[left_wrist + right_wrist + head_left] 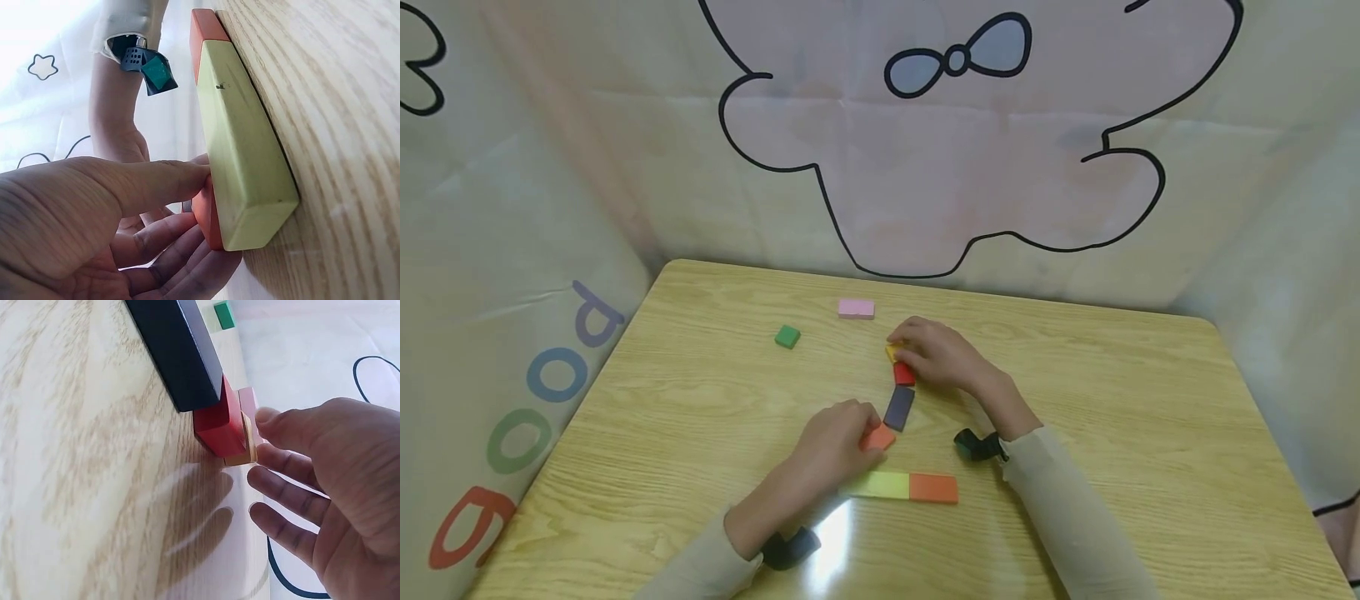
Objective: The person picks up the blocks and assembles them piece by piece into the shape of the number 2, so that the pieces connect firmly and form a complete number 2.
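My left hand (837, 435) pinches an orange block (880, 437) between thumb and fingers; in the left wrist view that block (206, 212) is partly hidden behind a yellow-green one. The right hand (937, 355) has its thumb and index finger at a yellow block (892, 352), mostly covered in the head view. A red block (904, 374) lies against the yellow one, and a dark grey block (898, 408) runs slantwise from the red toward the pinched block. Nearer my body, a long yellow-green block (883, 485) lies end to end with another orange block (934, 488).
On the wooden table (1112, 417), a green block (787, 337) and a pink block (856, 309) lie farther back to the left. A printed cloth (880, 192) hangs behind the table's far edge. Dark wrist devices (977, 445) hang below both wrists.
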The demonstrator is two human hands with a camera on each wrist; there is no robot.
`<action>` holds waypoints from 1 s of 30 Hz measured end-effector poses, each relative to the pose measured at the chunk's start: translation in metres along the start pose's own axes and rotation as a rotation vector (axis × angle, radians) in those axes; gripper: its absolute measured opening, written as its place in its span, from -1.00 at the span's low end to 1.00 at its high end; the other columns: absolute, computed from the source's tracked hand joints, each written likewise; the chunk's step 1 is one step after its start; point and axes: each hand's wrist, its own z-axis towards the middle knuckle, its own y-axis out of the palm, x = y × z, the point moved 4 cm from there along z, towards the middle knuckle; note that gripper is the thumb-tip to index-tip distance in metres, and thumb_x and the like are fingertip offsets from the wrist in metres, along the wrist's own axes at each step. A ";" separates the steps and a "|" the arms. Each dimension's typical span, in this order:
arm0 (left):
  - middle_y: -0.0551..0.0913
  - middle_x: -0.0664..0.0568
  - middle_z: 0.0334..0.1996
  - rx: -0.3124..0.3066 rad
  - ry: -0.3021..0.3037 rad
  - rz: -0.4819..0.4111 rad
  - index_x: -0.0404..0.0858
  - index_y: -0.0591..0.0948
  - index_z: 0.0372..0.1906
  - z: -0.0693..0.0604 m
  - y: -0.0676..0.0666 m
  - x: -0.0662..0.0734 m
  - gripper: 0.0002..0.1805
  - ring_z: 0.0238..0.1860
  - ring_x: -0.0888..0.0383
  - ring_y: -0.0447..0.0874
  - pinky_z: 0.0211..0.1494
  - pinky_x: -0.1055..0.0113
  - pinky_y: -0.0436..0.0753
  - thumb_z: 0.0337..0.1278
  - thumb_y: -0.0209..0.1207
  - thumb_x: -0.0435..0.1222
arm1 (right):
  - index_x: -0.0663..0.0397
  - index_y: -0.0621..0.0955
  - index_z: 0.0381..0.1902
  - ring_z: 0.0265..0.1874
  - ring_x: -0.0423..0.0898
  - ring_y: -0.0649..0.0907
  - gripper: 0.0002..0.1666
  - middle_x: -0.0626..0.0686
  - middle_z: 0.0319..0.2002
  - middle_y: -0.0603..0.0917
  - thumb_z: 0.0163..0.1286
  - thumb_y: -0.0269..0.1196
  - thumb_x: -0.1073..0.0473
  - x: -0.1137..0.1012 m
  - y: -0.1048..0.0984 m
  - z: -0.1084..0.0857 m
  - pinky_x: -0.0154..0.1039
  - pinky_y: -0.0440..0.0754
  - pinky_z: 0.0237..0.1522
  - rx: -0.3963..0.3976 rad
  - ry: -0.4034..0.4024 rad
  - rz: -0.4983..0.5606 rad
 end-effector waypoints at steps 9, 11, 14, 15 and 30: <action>0.61 0.06 -0.38 0.007 0.010 0.012 -0.30 0.74 -0.14 -0.001 0.000 0.002 -0.72 -0.37 0.16 0.47 -0.31 0.36 0.42 0.06 0.53 -0.30 | 0.07 0.74 0.18 0.18 0.04 0.71 -0.69 0.08 0.17 0.74 0.56 0.28 0.14 0.002 0.002 -0.003 0.04 0.65 0.31 -0.013 0.025 0.014; 0.60 0.06 -0.39 0.008 0.012 0.015 -0.30 0.73 -0.15 -0.001 0.000 0.002 -0.72 -0.38 0.16 0.46 -0.31 0.36 0.42 0.06 0.53 -0.31 | 0.07 0.74 0.19 0.18 0.04 0.71 -0.68 0.08 0.16 0.74 0.56 0.28 0.14 0.003 0.003 -0.003 0.04 0.65 0.30 -0.012 0.024 0.017; 0.60 0.06 -0.39 0.011 0.015 0.018 -0.30 0.73 -0.15 -0.001 -0.001 0.002 -0.72 -0.38 0.17 0.46 -0.32 0.36 0.41 0.05 0.53 -0.31 | 0.07 0.74 0.19 0.18 0.03 0.71 -0.67 0.08 0.16 0.74 0.57 0.28 0.14 0.003 0.004 -0.003 0.04 0.65 0.31 -0.012 0.025 0.022; 0.60 0.06 -0.39 0.014 0.018 0.020 -0.30 0.73 -0.15 -0.001 -0.001 0.001 -0.72 -0.38 0.17 0.46 -0.32 0.36 0.41 0.05 0.53 -0.30 | 0.07 0.74 0.19 0.18 0.03 0.71 -0.67 0.08 0.16 0.74 0.56 0.28 0.14 0.003 0.004 -0.003 0.04 0.65 0.31 -0.013 0.027 0.023; 0.62 0.05 -0.37 0.010 0.011 0.011 -0.32 0.74 -0.12 -0.001 -0.001 0.002 -0.71 -0.36 0.17 0.48 -0.31 0.37 0.43 0.05 0.53 -0.32 | 0.07 0.73 0.19 0.23 0.04 0.69 -0.68 0.08 0.19 0.74 0.57 0.27 0.18 -0.001 0.001 -0.006 0.07 0.62 0.36 -0.016 0.013 0.033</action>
